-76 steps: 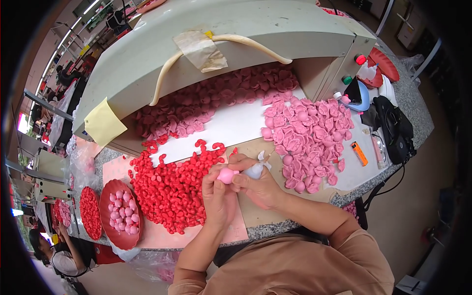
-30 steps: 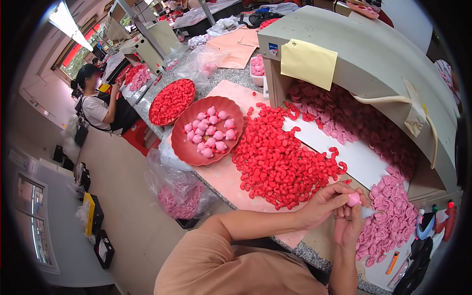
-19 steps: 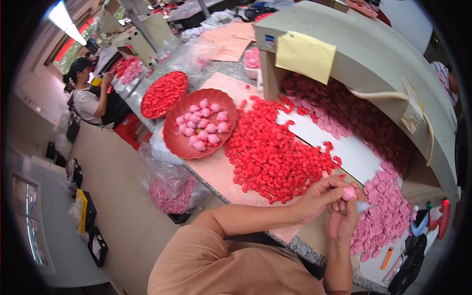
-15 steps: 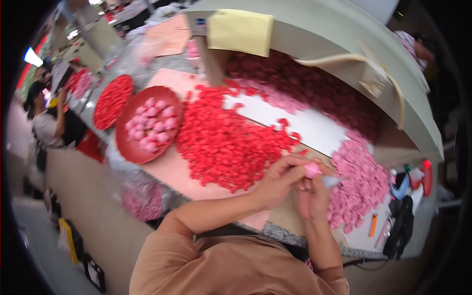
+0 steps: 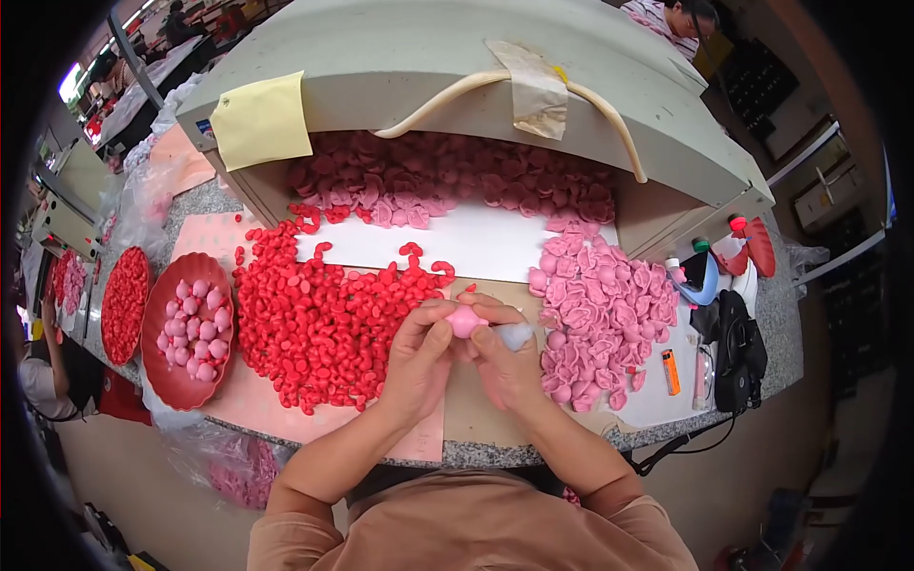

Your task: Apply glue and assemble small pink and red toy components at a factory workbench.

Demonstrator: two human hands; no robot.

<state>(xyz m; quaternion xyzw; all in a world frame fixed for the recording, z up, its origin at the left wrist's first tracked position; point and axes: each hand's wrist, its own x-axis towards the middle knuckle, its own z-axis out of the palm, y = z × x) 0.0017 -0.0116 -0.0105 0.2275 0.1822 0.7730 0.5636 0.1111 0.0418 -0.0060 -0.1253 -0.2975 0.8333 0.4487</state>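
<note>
Over the brown board (image 5: 486, 419), both my hands meet around a small round pink piece (image 5: 465, 322). My left hand (image 5: 417, 366) pinches it from the left, its thumb pressed against the front. From the other side, my right hand (image 5: 514, 376) has its thumb and fingertips on the same piece. A pale translucent object (image 5: 517, 335), like a small squeeze bottle, is tucked in the right fingers. A small red bit (image 5: 469, 289) shows just beyond the pink piece. Red curved pieces (image 5: 319, 343) are heaped left of my hands, and pink cup-shaped pieces (image 5: 609, 319) to the right.
A red scalloped bowl (image 5: 160, 381) of pink balls stands left, beside a tray (image 5: 126, 305) of red pieces. Ahead is a grey hood (image 5: 428, 81) with more pink pieces beneath. An orange lighter (image 5: 671, 371), a black pouch (image 5: 738, 352) and bottles (image 5: 702, 249) lie right.
The view has swung to the right and steadied. My hands still hold the pink piece and now appear further left in the picture, drawn closer around it.
</note>
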